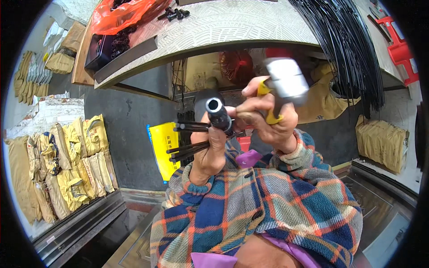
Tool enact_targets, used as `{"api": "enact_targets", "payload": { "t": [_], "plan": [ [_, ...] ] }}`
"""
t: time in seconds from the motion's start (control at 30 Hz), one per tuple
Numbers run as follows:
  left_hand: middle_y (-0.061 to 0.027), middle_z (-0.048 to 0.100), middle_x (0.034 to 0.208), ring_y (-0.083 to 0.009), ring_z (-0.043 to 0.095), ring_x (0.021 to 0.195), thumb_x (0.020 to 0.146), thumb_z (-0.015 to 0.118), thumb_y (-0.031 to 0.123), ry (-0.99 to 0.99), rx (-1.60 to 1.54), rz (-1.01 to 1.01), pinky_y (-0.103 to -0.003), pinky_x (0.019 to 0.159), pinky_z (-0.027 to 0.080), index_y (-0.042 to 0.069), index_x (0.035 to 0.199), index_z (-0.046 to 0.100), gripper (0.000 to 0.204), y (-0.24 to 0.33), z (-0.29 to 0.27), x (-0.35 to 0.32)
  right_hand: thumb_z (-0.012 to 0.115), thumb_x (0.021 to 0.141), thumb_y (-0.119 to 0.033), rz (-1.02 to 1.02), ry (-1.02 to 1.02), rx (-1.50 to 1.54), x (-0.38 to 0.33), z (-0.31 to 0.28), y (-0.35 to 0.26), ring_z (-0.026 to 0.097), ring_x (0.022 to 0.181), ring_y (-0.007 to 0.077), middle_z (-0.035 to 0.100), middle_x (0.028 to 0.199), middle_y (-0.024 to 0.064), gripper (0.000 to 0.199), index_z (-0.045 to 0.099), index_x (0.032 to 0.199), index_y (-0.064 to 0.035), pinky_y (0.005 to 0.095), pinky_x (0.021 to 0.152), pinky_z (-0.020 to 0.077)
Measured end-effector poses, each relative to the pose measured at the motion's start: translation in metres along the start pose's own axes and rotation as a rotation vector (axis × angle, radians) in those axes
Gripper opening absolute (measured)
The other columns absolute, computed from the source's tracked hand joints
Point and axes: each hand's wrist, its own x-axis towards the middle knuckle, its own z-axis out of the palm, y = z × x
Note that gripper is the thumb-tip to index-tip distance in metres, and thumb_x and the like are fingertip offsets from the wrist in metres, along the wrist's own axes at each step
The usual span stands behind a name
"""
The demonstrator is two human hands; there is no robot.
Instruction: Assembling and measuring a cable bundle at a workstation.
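Observation:
In front of my chest, my left hand (208, 154) is closed around a black tube (219, 119) whose bright metal ring end faces up. Several thin black rods (193, 150) stick out to the left from between the same fingers. Just right of the tube, my right hand (275, 129) grips a hammer by its yellow-and-black handle (264, 89). The hammer's pale metal head (287, 78) is raised above the fist and smeared by motion. Fingers of both hands come close together beside the tube; whether they touch is hard to tell.
A pale workbench (214, 29) spans the far side, bearing a red plastic bag (129, 18), black bolt-like parts (173, 14) and a long bundle of black rods (346, 51). Paper-wrapped packages (67, 165) lie at left. A yellow bag (164, 149) and a red stool (402, 51) flank me.

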Motion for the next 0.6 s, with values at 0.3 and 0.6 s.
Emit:
{"api": "enact_targets", "payload": {
  "t": [0.3, 0.6],
  "plan": [
    [-0.0075, 0.052, 0.093, -0.0116, 0.049, 0.083, 0.087, 0.039, 0.051, 0.019, 0.001, -0.083, -0.025, 0.073, 0.041, -0.005, 0.105, 0.046, 0.059, -0.001, -0.002, -0.002, 0.072, 0.064, -0.008, -0.008, -0.02, 0.087, -0.002, 0.003, 0.01, 0.055, 0.079, 0.0207, 0.057, 0.09, 0.0129, 0.017, 0.059, 0.073, -0.0017, 0.0298, 0.07, 0.0451],
    [-0.0058, 0.051, 0.089, -0.0107, 0.047, 0.083, 0.087, 0.039, 0.051, 0.021, 0.064, -0.086, -0.025, 0.072, 0.04, -0.005, 0.105, 0.047, 0.059, -0.003, -0.004, -0.001, 0.068, 0.071, -0.008, -0.118, -0.106, 0.059, 0.004, 0.001, 0.013, 0.055, 0.08, 0.0223, 0.056, 0.089, 0.0143, 0.013, 0.058, 0.076, -0.0014, 0.0291, 0.068, 0.0445]
  ]
}}
